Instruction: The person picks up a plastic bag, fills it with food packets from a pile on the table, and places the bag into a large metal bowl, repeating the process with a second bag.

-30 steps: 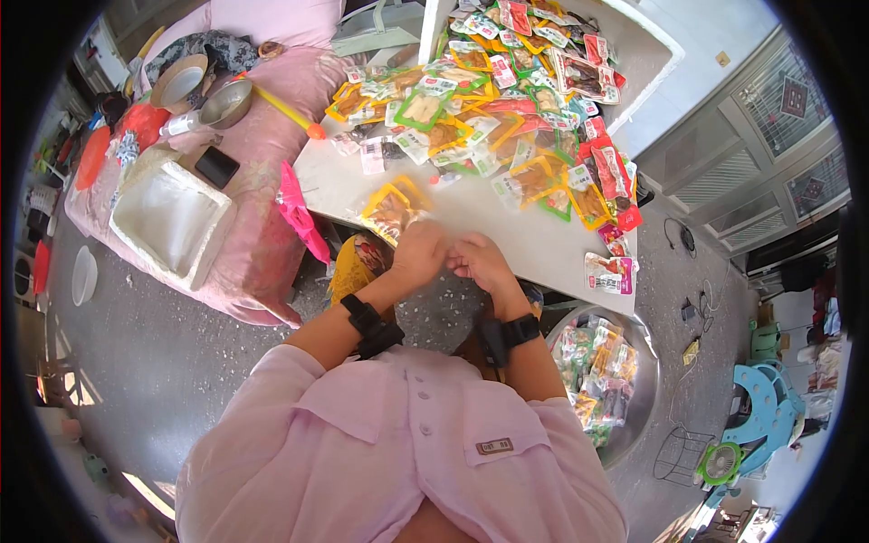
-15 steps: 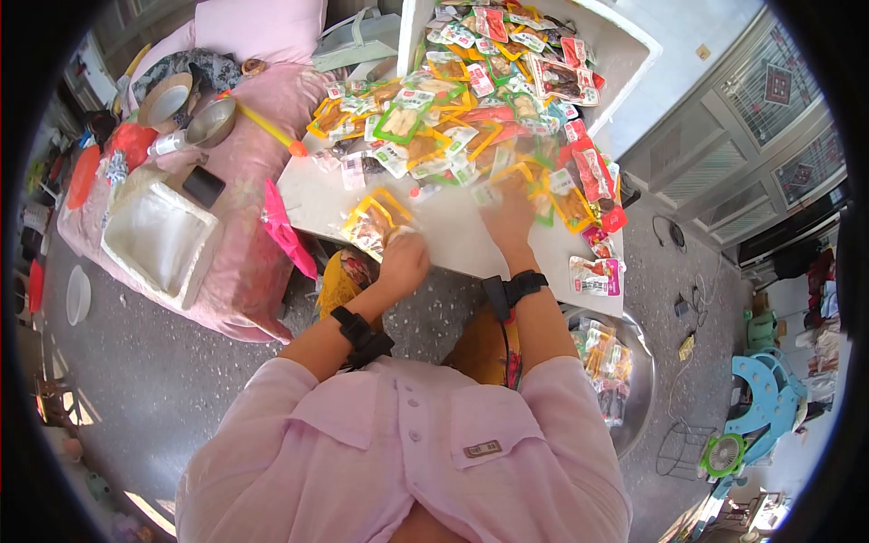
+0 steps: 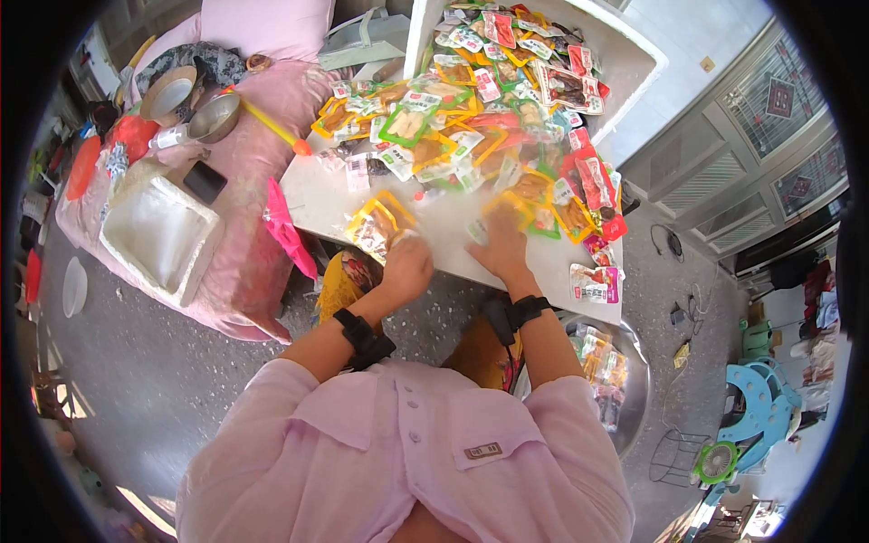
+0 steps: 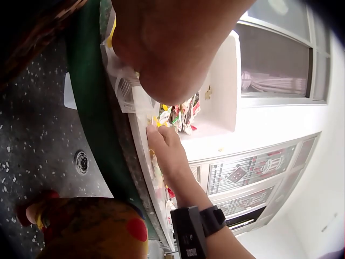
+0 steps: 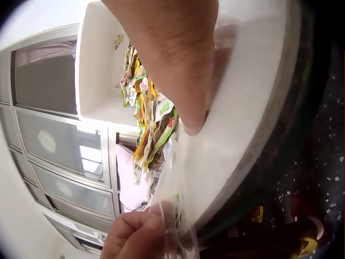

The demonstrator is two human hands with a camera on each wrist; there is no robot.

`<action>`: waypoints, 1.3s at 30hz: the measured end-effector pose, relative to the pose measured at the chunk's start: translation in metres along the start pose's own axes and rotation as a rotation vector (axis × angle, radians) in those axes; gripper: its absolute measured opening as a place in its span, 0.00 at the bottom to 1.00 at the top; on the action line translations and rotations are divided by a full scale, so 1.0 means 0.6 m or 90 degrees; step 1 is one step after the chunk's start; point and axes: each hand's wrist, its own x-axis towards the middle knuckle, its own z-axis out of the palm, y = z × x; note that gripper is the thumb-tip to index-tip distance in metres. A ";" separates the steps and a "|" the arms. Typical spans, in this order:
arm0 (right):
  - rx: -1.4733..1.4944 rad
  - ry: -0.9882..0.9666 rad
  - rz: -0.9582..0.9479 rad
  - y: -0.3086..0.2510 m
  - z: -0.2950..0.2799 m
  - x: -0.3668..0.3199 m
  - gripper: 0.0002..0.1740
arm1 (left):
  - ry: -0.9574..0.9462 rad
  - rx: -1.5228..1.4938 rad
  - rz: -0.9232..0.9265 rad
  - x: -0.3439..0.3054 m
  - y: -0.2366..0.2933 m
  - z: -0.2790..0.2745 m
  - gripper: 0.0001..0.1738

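At the table's front edge, my left hand [image 3: 409, 270] is curled and pinches clear plastic beside a yellow-edged food packet [image 3: 373, 226]. The right wrist view shows this left hand [image 5: 135, 236] with its thumb and fingers on the clear plastic [image 5: 175, 232]. My right hand [image 3: 503, 246] is over the table, thumb spread apart, fingers reaching onto a blurred yellow-edged packet [image 3: 518, 211]; its fingertips are partly hidden. In the left wrist view my right hand [image 4: 170, 154] lies low over the tabletop. A large heap of colourful packets [image 3: 453, 127] lies beyond both hands.
A white foam box [image 3: 629, 68] with packets stands at the back right. One packet [image 3: 595, 283] lies at the table's right corner. A metal basin [image 3: 638, 389] of packets is below it. Left are a pink bed [image 3: 244, 195] and a pink bag [image 3: 285, 231].
From beside my left hand, my right hand went forward and right to the packets, then came slightly back towards me. My left hand stays near the front packet, slightly left of before.
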 end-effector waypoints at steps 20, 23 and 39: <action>0.736 0.209 0.285 -0.052 -0.077 -0.136 0.09 | -0.110 -0.010 -0.139 -0.015 0.028 -0.033 0.07; 1.131 0.169 0.438 -0.058 -0.095 -0.160 0.11 | -0.101 -0.004 -0.133 -0.014 0.035 -0.040 0.05; 1.491 0.012 0.578 -0.092 0.022 -0.145 0.16 | -0.139 0.061 -0.095 0.007 0.084 -0.077 0.05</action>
